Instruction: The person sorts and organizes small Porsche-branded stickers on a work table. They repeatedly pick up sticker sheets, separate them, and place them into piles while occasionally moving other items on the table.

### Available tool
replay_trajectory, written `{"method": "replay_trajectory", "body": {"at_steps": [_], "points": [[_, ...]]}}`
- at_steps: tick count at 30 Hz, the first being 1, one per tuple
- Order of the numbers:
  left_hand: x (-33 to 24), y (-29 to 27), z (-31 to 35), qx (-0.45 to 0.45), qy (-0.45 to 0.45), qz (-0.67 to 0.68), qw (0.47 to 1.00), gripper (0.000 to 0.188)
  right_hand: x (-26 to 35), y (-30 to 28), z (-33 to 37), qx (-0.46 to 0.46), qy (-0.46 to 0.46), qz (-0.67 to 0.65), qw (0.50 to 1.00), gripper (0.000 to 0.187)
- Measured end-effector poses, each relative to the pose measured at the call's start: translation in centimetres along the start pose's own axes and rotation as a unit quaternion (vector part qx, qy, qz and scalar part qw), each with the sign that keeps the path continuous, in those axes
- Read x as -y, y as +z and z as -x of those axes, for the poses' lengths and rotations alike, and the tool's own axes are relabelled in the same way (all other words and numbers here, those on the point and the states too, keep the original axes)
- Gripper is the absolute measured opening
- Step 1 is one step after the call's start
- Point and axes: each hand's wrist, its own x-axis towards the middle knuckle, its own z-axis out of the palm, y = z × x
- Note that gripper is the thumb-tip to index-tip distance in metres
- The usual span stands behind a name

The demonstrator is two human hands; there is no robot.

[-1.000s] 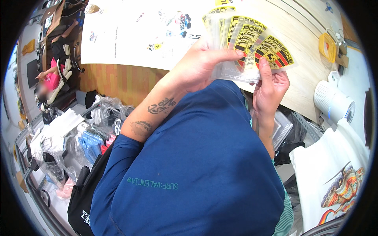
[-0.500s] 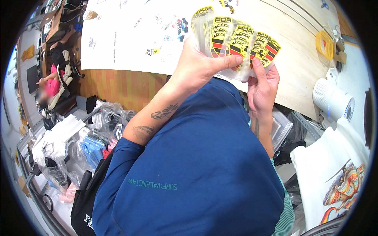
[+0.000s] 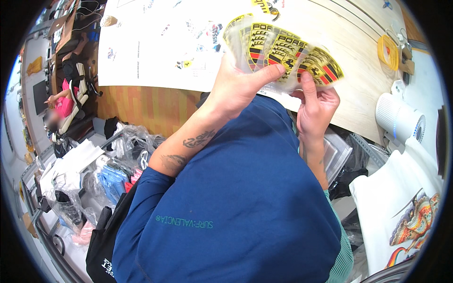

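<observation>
Over the table's near edge, my left hand (image 3: 236,85) holds a fan of shield-shaped decals (image 3: 281,56), yellow, black and red on translucent film. The thumb presses flat on their fronts, and the other fingers are hidden behind the film. My right hand (image 3: 317,106) pinches the rightmost decal (image 3: 322,67) between its thumb and fingers. That decal tilts to the right, is a little blurred and still overlaps the fan at its left side. Several decals lie layered in the fan, so their exact number is hard to make out.
A large white printed sheet (image 3: 137,28) covers the left of the pale wooden table (image 3: 358,61). Yellow tape rolls (image 3: 388,53) and a white cylindrical device (image 3: 398,118) stand at right. Bagged garments (image 3: 111,181) are piled at lower left. A seated person (image 3: 63,104) is at far left.
My right hand has shifted slightly right, and the rightmost decal has tilted clockwise, away from the fan. My left hand, with the other decals, has moved a little left and down.
</observation>
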Motion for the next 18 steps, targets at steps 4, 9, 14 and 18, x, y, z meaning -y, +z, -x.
{"method": "replay_trajectory", "body": {"at_steps": [4, 9, 14, 18], "points": [[-0.1, 0.1, 0.3, -0.024, 0.016, -0.039, 0.999, 0.032, -0.5, 0.2, 0.5, -0.047, -0.150, 0.125, 0.980, 0.016], [0.1, 0.7, 0.7, -0.044, 0.024, -0.033, 0.998, 0.027, -0.6, -0.4, 0.3, -0.009, -0.358, 0.303, 0.883, 0.021], [-0.1, 0.8, 1.0, -0.064, 0.040, -0.088, 0.993, 0.025, 0.3, 0.0, 0.3, 0.015, -0.381, 0.328, 0.864, 0.024], [-0.3, 1.1, 1.1, -0.051, 0.065, -0.101, 0.991, 0.025, 0.1, 1.2, 0.9, -0.008, -0.192, 0.183, 0.964, 0.027]]}}
